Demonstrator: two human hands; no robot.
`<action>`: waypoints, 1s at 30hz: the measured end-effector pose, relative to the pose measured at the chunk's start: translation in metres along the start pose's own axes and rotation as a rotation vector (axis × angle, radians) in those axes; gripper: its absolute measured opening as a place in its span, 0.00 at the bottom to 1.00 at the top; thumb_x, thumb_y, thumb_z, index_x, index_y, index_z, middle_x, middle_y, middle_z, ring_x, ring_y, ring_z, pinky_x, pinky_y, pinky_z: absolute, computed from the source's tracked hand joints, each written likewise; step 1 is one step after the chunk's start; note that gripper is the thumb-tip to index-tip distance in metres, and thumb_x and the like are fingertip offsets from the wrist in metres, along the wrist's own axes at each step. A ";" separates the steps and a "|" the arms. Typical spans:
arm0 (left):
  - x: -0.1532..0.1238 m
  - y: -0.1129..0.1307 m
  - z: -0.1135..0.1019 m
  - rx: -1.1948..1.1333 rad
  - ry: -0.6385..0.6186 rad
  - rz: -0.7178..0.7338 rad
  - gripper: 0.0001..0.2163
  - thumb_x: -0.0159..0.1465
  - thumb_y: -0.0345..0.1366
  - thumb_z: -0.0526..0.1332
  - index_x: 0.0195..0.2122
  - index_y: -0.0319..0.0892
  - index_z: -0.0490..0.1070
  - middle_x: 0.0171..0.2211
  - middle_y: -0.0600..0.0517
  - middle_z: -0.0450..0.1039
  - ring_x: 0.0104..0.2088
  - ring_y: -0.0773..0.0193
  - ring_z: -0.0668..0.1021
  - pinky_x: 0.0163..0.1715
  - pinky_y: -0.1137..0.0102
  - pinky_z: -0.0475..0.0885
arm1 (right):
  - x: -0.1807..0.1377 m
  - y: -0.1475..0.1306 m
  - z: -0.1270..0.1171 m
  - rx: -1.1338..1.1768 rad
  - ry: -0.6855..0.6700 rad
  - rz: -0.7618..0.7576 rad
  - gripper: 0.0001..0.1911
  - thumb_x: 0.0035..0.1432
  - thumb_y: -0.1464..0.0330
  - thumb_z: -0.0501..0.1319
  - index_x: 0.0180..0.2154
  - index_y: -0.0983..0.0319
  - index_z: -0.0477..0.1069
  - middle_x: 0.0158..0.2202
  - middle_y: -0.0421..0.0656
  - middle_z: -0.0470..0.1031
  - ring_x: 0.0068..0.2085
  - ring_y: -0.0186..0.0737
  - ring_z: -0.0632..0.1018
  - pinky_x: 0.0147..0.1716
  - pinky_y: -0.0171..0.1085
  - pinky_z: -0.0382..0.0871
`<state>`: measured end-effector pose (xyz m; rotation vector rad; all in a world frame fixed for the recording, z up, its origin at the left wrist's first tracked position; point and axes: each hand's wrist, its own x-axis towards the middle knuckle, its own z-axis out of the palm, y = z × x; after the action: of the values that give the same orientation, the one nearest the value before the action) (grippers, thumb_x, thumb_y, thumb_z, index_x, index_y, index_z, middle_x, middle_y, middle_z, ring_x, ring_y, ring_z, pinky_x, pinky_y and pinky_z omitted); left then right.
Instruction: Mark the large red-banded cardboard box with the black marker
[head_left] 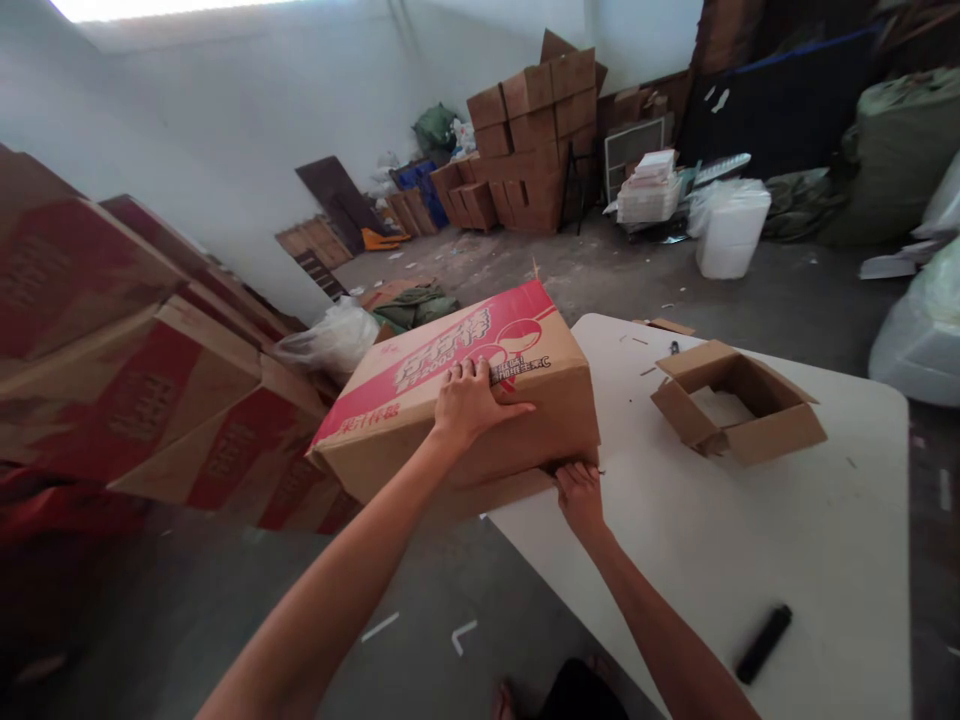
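A large cardboard box with a red printed top lies tilted, half over the left edge of a white table. My left hand rests on the box's top near edge, fingers spread and pressed flat on the red print. My right hand grips the box's lower front corner, fingers curled under the bottom flap at the table's surface.
A small open cardboard box sits on the table's far side, and a black cylindrical object lies near the front. Red-printed cartons are stacked at left. More cartons, white sacks and bags stand across the concrete floor.
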<state>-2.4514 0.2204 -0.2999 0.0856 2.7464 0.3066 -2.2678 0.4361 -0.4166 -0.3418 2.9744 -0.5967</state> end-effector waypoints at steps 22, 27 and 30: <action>0.020 -0.054 -0.011 -0.067 -0.041 -0.128 0.47 0.51 0.77 0.48 0.50 0.36 0.72 0.45 0.35 0.79 0.45 0.43 0.80 0.42 0.60 0.71 | -0.145 0.010 -0.051 0.321 -0.111 0.247 0.11 0.59 0.66 0.58 0.41 0.50 0.77 0.38 0.45 0.82 0.39 0.51 0.80 0.42 0.48 0.64; 0.004 -0.019 -0.005 -0.042 -0.050 -0.063 0.48 0.54 0.73 0.49 0.56 0.31 0.68 0.49 0.30 0.76 0.47 0.41 0.79 0.44 0.57 0.71 | -0.070 -0.067 -0.045 0.606 -0.144 0.884 0.29 0.56 0.40 0.56 0.21 0.57 0.70 0.21 0.44 0.74 0.26 0.46 0.74 0.31 0.43 0.64; -0.002 -0.024 -0.005 -0.037 -0.048 -0.030 0.48 0.57 0.72 0.49 0.57 0.28 0.67 0.50 0.27 0.74 0.50 0.38 0.78 0.47 0.56 0.70 | -0.065 -0.101 -0.018 0.673 -0.231 1.084 0.35 0.50 0.35 0.57 0.14 0.57 0.64 0.15 0.43 0.67 0.22 0.44 0.70 0.27 0.42 0.61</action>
<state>-2.4518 0.1964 -0.3002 0.0418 2.6910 0.3428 -2.1863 0.3670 -0.3579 1.0631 2.0615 -1.1464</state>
